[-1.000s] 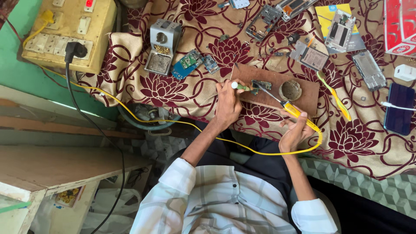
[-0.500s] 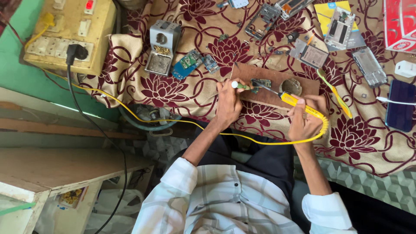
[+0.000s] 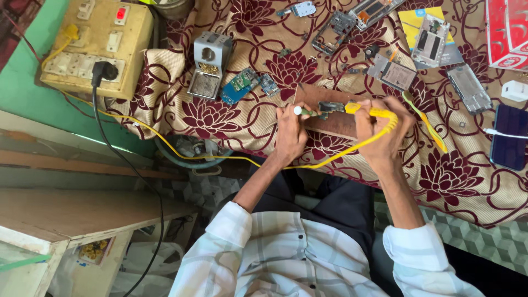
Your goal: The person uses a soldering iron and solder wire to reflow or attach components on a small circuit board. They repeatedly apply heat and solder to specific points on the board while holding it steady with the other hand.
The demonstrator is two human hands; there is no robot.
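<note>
Your left hand (image 3: 290, 135) pinches the small, light, fragile board (image 3: 330, 106) by its edge on the bench's near edge; right-hand (image 3: 382, 135) fingers grip the stiff yellow iron (image 3: 367, 110).

Single head view, looking steeply down, close over cloth-covered table (image 3: 231, 118) and lap.
</note>
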